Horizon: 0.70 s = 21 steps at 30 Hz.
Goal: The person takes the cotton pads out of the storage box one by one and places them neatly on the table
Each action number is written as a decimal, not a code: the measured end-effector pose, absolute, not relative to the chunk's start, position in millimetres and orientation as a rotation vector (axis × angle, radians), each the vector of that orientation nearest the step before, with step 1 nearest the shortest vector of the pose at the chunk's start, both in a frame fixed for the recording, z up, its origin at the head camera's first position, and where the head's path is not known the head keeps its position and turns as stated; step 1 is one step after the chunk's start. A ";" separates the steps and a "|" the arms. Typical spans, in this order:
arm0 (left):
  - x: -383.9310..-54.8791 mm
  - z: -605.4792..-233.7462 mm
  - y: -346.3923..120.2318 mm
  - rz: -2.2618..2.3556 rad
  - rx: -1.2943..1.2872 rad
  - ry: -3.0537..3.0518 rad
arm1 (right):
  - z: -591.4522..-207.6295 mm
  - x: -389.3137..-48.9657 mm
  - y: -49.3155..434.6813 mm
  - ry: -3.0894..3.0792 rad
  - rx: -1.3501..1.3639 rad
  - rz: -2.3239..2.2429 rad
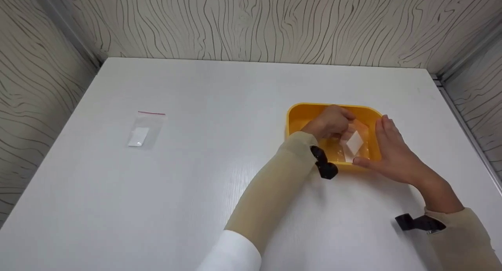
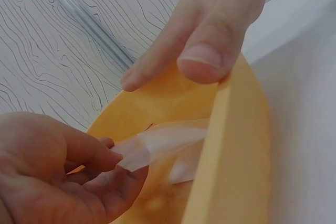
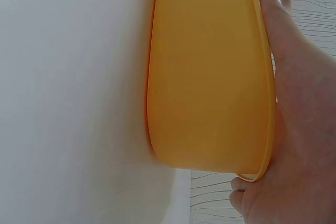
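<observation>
Inside a yellow plastic bin (image 1: 327,164), my left hand (image 1: 332,121) pinches a clear zip-lock bag (image 2: 137,153) by its edge, between thumb and fingers. White pieces (image 1: 354,142) show through clear plastic in the bin, beside the left fingers. At the bin's right end is my right hand (image 1: 394,155), its fingers straight along the right rim and its thumb on the front rim. The right wrist view shows that hand spread across a bin corner, with the bin's outer wall (image 3: 210,77) filling the middle.
A clear zip-lock bag (image 1: 147,130) with a red strip and a white piece inside lies flat at the left of the white table (image 1: 219,145). Wood-patterned panels (image 1: 251,24) stand behind the table and at both sides.
</observation>
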<state>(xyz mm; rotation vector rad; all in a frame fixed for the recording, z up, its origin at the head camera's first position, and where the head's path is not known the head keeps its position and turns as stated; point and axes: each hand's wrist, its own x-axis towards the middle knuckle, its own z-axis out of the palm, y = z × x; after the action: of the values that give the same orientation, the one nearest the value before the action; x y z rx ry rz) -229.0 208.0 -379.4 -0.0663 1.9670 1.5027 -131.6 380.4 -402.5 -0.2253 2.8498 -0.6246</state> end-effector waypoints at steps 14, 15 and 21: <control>-231.7 -380.8 206.1 1.525 -0.100 1.976 | -402.2 -131.8 380.6 2.859 -0.238 -0.623; -231.7 -380.7 205.9 1.527 -0.100 1.973 | -402.4 -131.7 380.6 2.860 -0.239 -0.626; -231.3 -379.8 202.7 1.550 -0.103 1.953 | -403.2 -131.6 381.7 2.862 -0.250 -0.642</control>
<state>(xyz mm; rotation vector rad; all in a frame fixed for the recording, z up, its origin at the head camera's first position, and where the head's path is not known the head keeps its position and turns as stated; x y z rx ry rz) -231.3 202.7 -379.8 -0.1032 1.9527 1.5496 -131.6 381.7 -403.2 -0.2500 2.8623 -0.6422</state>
